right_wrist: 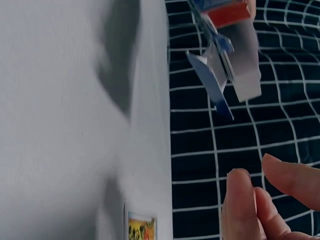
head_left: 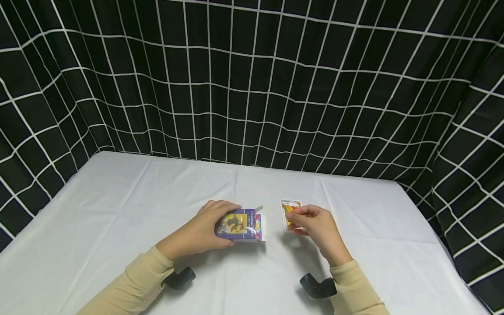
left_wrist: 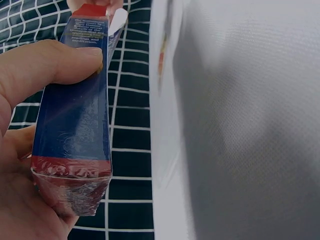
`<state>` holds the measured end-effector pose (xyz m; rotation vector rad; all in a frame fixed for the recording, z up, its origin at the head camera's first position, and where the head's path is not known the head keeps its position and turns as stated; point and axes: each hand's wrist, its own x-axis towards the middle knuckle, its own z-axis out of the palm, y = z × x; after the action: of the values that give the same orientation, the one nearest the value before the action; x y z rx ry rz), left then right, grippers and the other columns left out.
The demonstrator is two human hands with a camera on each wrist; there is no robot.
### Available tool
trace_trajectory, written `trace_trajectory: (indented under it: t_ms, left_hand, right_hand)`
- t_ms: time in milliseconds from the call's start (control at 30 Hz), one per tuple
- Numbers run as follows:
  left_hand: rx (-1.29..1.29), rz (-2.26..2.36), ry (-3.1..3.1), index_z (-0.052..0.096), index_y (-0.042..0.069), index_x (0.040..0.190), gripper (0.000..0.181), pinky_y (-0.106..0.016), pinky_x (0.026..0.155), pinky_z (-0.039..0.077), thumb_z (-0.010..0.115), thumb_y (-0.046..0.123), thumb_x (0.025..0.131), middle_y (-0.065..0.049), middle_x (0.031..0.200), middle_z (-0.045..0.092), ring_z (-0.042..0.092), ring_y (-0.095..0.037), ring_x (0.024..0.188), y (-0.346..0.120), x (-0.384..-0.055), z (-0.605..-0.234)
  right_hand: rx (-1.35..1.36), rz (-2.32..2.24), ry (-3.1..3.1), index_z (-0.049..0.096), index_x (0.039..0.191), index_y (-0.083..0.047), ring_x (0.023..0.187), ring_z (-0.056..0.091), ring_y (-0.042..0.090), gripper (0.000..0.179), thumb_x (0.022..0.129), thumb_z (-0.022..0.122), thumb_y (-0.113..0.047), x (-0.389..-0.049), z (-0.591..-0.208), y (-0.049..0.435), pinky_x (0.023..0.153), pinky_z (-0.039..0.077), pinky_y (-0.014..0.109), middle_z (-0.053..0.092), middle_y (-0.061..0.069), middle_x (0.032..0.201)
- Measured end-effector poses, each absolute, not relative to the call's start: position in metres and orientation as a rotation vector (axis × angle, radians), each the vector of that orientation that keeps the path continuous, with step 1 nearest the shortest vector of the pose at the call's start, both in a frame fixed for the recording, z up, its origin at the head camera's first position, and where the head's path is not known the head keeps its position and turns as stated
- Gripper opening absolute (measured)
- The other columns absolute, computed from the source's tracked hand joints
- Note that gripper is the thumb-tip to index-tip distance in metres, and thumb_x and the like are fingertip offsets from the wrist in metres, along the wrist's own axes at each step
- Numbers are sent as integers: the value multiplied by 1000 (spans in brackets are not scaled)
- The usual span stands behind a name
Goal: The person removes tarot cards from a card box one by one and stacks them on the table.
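My left hand (head_left: 210, 229) grips a blue tarot card box (head_left: 236, 224) around its sides, with the thumb along the near edge. The box is held above the white table, its right end unfolded with flaps (right_wrist: 212, 82) sticking out. Colourful card artwork (head_left: 258, 226) shows at that end. A picture card (head_left: 290, 208) with a white border lies on the table to the right; whether others lie beneath it I cannot tell. Over this card hovers my right hand (head_left: 316, 225). In the right wrist view its thumb and fingers (right_wrist: 240, 200) are apart, with nothing between them.
A white cloth (head_left: 130, 192) with fold creases covers the table. Black curtains (head_left: 252, 87) with a white grid stand behind it and at both sides. Each wrist carries a black camera mount (head_left: 179, 278), low over the cloth.
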<state>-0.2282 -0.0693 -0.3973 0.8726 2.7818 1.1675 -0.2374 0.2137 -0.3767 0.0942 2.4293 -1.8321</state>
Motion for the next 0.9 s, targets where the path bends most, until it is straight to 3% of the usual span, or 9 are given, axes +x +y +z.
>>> trace_trajectory:
  t_ms: [300, 533, 733, 900]
  left_hand:
    - [887, 1168, 2786, 52, 10, 141, 77, -52, 112, 34, 85, 15, 72, -6, 142, 55, 46, -25, 130, -68, -228, -398]
    - [899, 1164, 2796, 52, 10, 141, 77, -52, 113, 33, 86, 15, 72, -6, 141, 56, 46, -26, 130, -69, -229, -397]
    - [903, 1169, 2785, 52, 9, 141, 77, -55, 118, 27, 85, 15, 72, -7, 141, 56, 46, -27, 131, -68, -228, -397]
    - [909, 1175, 2787, 52, 9, 141, 77, -54, 117, 28, 85, 14, 72, -7, 141, 56, 46, -27, 130, -68, -228, -396]
  right_hand:
    - [30, -1861, 2391, 63, 102, 9, 73, 70, 12, 22, 88, 70, -6, -229, -374, 202, 74, 61, 30, 74, 9, 90]
    - [5, -1886, 2369, 63, 107, 11, 74, 71, 11, 25, 88, 69, -5, -225, -370, 197, 75, 61, 30, 73, 4, 89]
    - [8, -1899, 2363, 62, 110, 13, 76, 71, 12, 29, 88, 69, -4, -222, -368, 193, 77, 61, 30, 72, 4, 89]
    - [-24, -1896, 2374, 63, 111, 13, 79, 73, 13, 30, 88, 70, -4, -220, -368, 190, 79, 60, 31, 72, 7, 90]
